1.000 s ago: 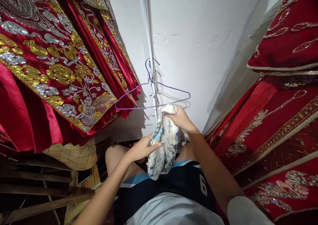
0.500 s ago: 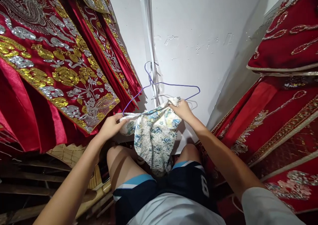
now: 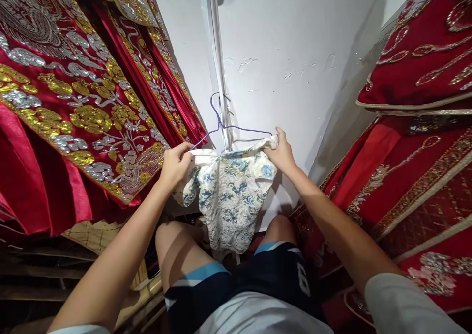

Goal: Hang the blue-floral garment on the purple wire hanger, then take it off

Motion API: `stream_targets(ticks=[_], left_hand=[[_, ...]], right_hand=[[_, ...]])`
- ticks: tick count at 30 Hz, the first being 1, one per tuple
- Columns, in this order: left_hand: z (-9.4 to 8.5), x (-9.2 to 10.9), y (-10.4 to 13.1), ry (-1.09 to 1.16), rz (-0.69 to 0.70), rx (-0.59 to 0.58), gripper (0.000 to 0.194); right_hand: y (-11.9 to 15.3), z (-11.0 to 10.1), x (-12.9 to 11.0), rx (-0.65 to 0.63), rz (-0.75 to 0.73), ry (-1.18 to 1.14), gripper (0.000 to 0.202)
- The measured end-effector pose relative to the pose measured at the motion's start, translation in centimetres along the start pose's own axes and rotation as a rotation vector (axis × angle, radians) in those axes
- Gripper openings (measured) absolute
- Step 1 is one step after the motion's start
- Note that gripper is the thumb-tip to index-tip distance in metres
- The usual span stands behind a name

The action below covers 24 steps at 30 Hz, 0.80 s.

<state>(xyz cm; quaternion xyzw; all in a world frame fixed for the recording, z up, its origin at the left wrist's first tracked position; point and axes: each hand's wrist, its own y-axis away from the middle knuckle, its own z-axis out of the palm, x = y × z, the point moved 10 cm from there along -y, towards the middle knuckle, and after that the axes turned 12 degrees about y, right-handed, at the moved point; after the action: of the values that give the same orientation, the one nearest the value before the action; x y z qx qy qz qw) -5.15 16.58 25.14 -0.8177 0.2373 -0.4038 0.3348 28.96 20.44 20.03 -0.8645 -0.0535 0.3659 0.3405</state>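
A floral top point(image 3: 236, 201), white with blue and yellow print, hangs spread between my hands in front of my knees. Its neckline lies along a purple wire hanger point(image 3: 244, 128), whose hook sits on a metal strip on the wall. My left hand point(image 3: 176, 167) pinches the top's left shoulder at the hanger's left end. At the other shoulder, my right hand point(image 3: 281, 152) grips the fabric, thumb below and index finger raised by the hanger's right end. That right tip of the hanger is covered by cloth.
Red garments with gold and silver embroidery point(image 3: 92, 118) hang on the left. More red beaded garments point(image 3: 416, 162) hang close on the right. A white wall point(image 3: 280, 39) with a vertical metal strip point(image 3: 214, 39) stands ahead. Bamboo furniture point(image 3: 143, 294) is at lower left.
My right hand has moved up and outward, and the right shoulder of the top now covers the hanger's right end. My left hand has risen slightly; the top hangs flatter and wider.
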Motion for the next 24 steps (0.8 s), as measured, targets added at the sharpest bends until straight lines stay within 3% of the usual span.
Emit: stream_targets(ticks=[2, 4, 6, 8, 10, 13, 18, 21, 24], left_hand=[[-0.1, 0.2, -0.1, -0.050, 0.027, -0.013, 0.026], [-0.3, 0.3, -0.2, -0.092, 0.050, -0.013, 0.026], [-0.3, 0.3, -0.3, -0.117, 0.068, -0.008, 0.027], [-0.3, 0.3, -0.4, -0.113, 0.077, -0.009, 0.027], [-0.2, 0.1, -0.4, -0.111, 0.077, -0.022, 0.027], [-0.4, 0.0, -0.5, -0.187, 0.068, -0.034, 0.026], [-2.4, -1.4, -1.1, -0.285, -0.064, 0.048, 0.033], [-2.3, -2.9, -1.4, -0.283, -0.200, -0.017, 0.041], [-1.9, -2.5, -1.8, -0.324, -0.208, -0.068, 0.041]], right_hand=[[-1.5, 0.9, 0.5, -0.145, -0.048, 0.062, 0.037], [-2.3, 1.4, 0.8, -0.230, -0.069, 0.128, 0.025], [-2.8, 0.4, 1.0, -0.147, -0.045, 0.162, 0.026], [-2.8, -1.1, 0.8, -0.022, -0.019, 0.157, 0.043], [-2.6, -1.5, 0.4, -0.016, -0.023, 0.157, 0.047], [-2.4, -0.9, -0.4, -0.161, -0.056, 0.223, 0.019], [-1.6, -1.4, -0.8, -0.470, 0.013, 0.168, 0.042], [-0.9, -2.1, -1.3, -0.630, 0.068, -0.034, 0.036], [-0.1, -2.1, -1.8, -0.784, 0.070, -0.221, 0.026]])
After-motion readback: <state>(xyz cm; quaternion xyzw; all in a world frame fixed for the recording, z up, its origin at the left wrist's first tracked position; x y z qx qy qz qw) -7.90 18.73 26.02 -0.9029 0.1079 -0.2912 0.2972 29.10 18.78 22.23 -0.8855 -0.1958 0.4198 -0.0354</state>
